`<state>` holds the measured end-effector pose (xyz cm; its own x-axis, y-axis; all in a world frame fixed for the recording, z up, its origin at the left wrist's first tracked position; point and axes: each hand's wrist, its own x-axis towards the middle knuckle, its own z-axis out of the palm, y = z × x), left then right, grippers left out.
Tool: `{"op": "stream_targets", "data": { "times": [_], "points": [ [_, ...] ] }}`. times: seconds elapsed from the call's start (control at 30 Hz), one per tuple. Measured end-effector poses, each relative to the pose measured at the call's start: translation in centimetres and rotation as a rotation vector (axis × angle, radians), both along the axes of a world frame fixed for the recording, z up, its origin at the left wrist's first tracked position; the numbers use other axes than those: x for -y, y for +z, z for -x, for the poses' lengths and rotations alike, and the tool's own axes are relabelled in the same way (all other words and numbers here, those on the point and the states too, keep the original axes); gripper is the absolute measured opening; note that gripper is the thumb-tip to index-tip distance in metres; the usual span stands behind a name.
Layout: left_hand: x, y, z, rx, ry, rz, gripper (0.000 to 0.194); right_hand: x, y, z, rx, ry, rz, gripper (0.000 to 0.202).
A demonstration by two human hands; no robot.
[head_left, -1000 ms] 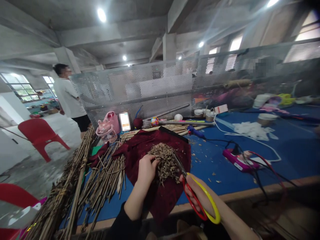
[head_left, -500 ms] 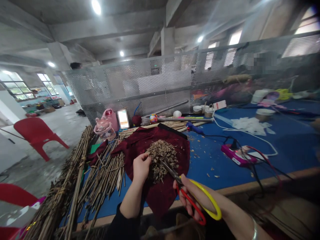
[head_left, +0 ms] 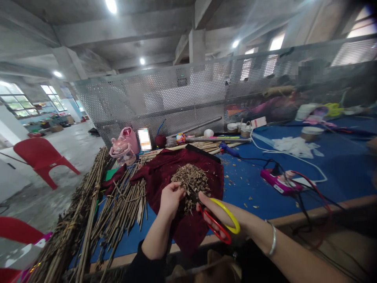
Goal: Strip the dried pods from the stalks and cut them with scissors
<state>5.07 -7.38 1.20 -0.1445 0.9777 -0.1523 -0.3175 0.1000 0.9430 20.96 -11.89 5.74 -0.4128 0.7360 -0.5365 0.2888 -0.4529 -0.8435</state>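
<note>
A heap of dry, curled brown plant bits (head_left: 193, 177) lies on a dark red cloth (head_left: 161, 161) over the blue table. My left hand (head_left: 171, 198) is at the heap's left front edge, thumb and fingertips pinched together; what they hold is too small to make out. In my right hand (head_left: 216, 214) are scissors (head_left: 234, 222) with one yellow and one red handle loop. Their dark blades point up and left over the heap, close to my left fingertips. Whether the blades are parted cannot be made out.
Cut sticks (head_left: 126, 200) and long tied stalk bundles (head_left: 85, 196) lie at the left. A purple power strip (head_left: 279, 182) with cables and a glue gun (head_left: 228, 150) are at the right. Behind stands a perforated metal screen (head_left: 165, 98).
My right hand and the scissors have moved up and left, closer to my left hand. My left hand has shifted slightly right over the heap.
</note>
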Motion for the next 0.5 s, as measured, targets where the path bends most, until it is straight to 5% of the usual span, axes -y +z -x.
{"op": "stream_targets", "data": {
  "times": [0.27,0.5],
  "points": [
    [-0.2,0.3,0.1,-0.063,0.042,0.018,0.024,-1.3,-2.0,0.7,0.007,-0.026,-0.066,0.055],
    [-0.4,-0.1,0.3,-0.098,0.066,0.018,0.027,-1.0,-2.0,1.0,0.052,-0.045,-0.101,0.046]
  ]
}}
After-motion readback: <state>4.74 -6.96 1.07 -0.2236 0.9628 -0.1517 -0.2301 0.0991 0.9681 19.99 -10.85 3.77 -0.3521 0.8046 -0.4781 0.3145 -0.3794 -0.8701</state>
